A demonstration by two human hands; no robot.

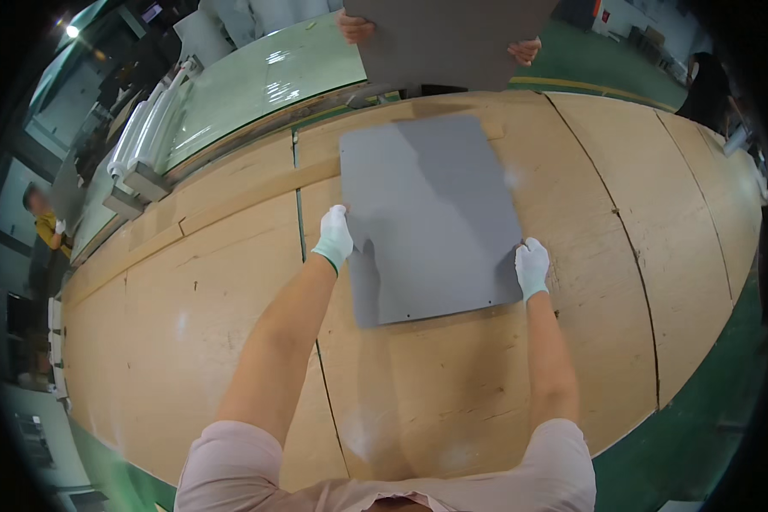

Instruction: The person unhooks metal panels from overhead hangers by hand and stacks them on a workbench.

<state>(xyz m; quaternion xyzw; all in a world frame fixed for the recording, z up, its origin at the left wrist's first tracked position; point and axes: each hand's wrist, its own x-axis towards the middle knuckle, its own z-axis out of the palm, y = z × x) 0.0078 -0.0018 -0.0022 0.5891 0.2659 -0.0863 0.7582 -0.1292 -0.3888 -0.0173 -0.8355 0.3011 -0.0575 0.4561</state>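
Note:
A flat grey sheet [435,213] with small holes near its edges lies on, or just above, the wooden tabletop in front of me. My left hand [334,235], in a white glove, is closed on the sheet's left edge. At its right edge, lower down, my gloved right hand [532,266] is closed too, the fingers curled against the border. Some fingertips are hidden at the sheet. Beyond the table another person's bare hands [356,28] hold a dark grey panel [448,43] upright by its sides.
The plywood tabletop [213,316] has dark seams between its boards. A glass-topped table [256,85] adjoins at the far left, with plastic-wrapped rolls [149,119] on it. One person in yellow [47,226] stands at the left; another in dark clothing [706,92] is at the far right.

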